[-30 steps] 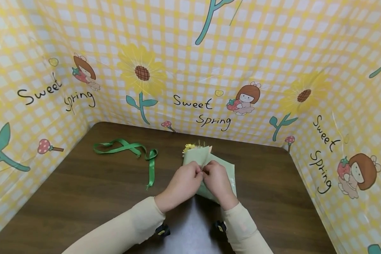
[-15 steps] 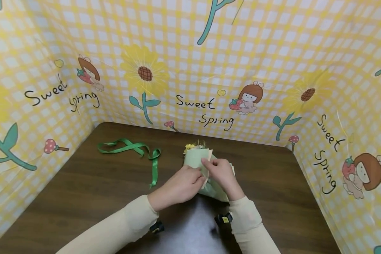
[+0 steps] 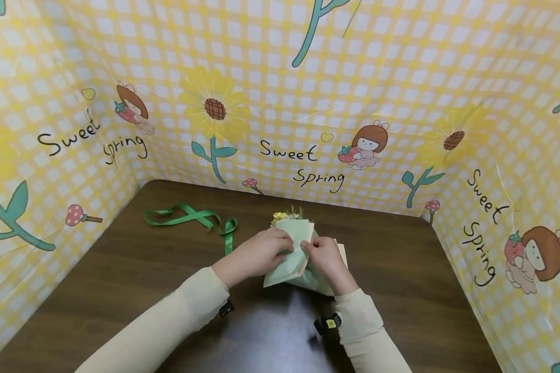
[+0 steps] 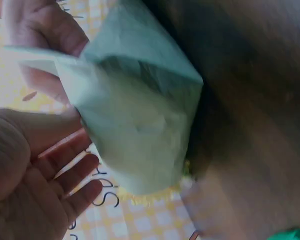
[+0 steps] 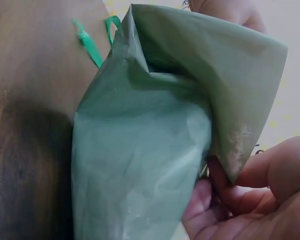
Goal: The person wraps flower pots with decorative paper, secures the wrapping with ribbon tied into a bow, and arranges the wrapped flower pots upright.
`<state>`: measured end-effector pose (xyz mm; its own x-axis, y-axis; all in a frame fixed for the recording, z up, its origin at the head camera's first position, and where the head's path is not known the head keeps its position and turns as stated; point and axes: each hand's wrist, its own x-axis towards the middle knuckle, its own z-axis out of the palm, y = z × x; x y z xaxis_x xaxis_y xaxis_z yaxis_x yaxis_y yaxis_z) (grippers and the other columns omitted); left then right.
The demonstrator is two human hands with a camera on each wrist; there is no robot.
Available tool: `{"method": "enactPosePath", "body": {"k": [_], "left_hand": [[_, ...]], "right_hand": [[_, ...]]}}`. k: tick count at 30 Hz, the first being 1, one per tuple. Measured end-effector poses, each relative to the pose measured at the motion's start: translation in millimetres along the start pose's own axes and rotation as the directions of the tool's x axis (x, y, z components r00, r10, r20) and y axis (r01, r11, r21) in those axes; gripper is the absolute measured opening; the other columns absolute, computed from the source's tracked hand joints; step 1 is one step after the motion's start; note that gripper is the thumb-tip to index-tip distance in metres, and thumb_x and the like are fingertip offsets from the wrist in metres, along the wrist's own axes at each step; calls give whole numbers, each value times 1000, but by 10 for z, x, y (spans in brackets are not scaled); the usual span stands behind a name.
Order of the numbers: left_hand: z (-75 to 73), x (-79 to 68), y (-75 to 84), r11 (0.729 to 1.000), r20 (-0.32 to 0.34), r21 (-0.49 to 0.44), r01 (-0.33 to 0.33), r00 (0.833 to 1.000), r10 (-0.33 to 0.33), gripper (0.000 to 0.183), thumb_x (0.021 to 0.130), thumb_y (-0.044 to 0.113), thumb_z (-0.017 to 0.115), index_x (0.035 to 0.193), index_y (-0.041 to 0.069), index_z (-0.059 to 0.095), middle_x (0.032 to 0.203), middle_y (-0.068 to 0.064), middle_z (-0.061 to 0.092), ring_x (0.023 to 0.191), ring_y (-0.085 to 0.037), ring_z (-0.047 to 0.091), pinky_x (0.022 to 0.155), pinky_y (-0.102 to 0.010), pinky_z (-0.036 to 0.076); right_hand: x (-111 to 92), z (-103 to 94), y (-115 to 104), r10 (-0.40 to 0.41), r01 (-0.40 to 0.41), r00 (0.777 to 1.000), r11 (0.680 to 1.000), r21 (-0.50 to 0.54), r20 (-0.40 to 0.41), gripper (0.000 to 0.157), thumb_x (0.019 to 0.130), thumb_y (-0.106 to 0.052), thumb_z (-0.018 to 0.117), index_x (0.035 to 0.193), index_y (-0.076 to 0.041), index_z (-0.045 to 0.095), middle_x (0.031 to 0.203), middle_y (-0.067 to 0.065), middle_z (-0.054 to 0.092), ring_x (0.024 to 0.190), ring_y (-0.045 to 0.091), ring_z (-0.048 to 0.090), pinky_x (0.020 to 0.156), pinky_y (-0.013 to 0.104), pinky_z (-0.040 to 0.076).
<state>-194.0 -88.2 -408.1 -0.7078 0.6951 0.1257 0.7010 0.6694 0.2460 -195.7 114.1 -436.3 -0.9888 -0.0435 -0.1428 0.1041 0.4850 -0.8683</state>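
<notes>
A small bouquet in pale green wrapping paper (image 3: 287, 267) lies on the dark wooden table, its yellow flowers (image 3: 280, 216) and thin sprigs showing at the far end. The paper has a cream inner side along its edges. My right hand (image 3: 326, 256) pinches the front flap's edge between thumb and fingers, as the right wrist view also shows with the flap's corner (image 5: 235, 165). Over the left part of the flap is my left hand (image 3: 263, 254). In the left wrist view its thumb and loosely extended fingers (image 4: 75, 172) are right at the paper's edge. The stems are hidden inside.
A loose green ribbon (image 3: 186, 215) lies curled on the table (image 3: 121, 290) to the left, partly behind my left hand. Yellow checked cloth walls (image 3: 280, 93) with printed flowers and figures stand around the back and both sides.
My hands, close together before, have moved apart. The left hand has shifted left and loosened its fingers, and the paper's lower corner now spreads out beneath it. The right hand keeps hold of the edge.
</notes>
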Motion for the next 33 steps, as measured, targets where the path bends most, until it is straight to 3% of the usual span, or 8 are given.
{"method": "enactPosePath", "body": {"k": [6,11,14,18,21,24,28,33], "left_hand": [[-44,24,-80,998,74,20,-63,995,61,23,100,22,68,123,17,72,129,0,64,119,-19,61,100,-36,52],[-75,58,-160,995,130,22,-92,988,89,27,100,27,69,127,22,70,130,3,61,119,-16,59,100,-35,51],[-86,89,-211,993,147,9,-119,982,116,30,100,30,69,129,24,70,129,5,60,119,-14,58,100,-33,51],[-117,114,-250,992,154,-5,-124,980,124,27,100,29,69,125,23,72,127,5,59,118,-14,57,100,-33,50],[-141,110,-250,994,163,-3,-111,980,110,24,99,27,70,122,23,73,127,4,60,118,-16,58,98,-33,50],[-148,102,-234,994,162,13,-107,981,104,24,98,25,71,122,22,73,128,3,61,118,-17,59,96,-34,52],[-143,88,-217,994,150,46,-99,984,92,25,97,29,72,122,22,74,128,4,62,115,-16,61,93,-33,53],[-153,63,-234,997,146,43,-71,987,64,26,96,30,74,121,23,75,125,4,63,111,-14,63,91,-32,54]], "right_hand": [[-30,-28,88,24,-25,1000,997,-70,-16,52,98,-35,71,57,-13,48,51,-2,38,46,14,29,46,28,27],[-139,-51,100,-338,289,935,903,-318,-109,30,95,-35,75,83,-10,64,81,0,52,72,15,49,64,30,43],[-279,-64,32,-671,601,741,660,-450,6,22,93,-31,77,103,-12,71,99,-1,61,92,16,58,80,34,51],[-464,7,-93,-837,799,411,140,-585,362,22,86,-32,83,92,-16,70,96,-3,61,95,17,59,90,33,50],[-557,98,-124,-773,728,286,-209,-653,566,12,92,-23,74,86,-17,65,91,-3,56,89,18,55,86,31,48],[-602,129,-71,-732,635,210,-402,-659,648,23,100,-4,50,84,-16,63,87,-2,54,82,18,52,79,30,46],[-610,122,37,-774,608,154,-415,-677,614,39,103,3,31,83,-14,61,86,0,53,78,20,52,75,30,47],[-649,254,56,-797,622,200,-346,-702,570,35,105,-3,30,90,-13,60,92,1,55,84,22,52,80,33,45]]}}
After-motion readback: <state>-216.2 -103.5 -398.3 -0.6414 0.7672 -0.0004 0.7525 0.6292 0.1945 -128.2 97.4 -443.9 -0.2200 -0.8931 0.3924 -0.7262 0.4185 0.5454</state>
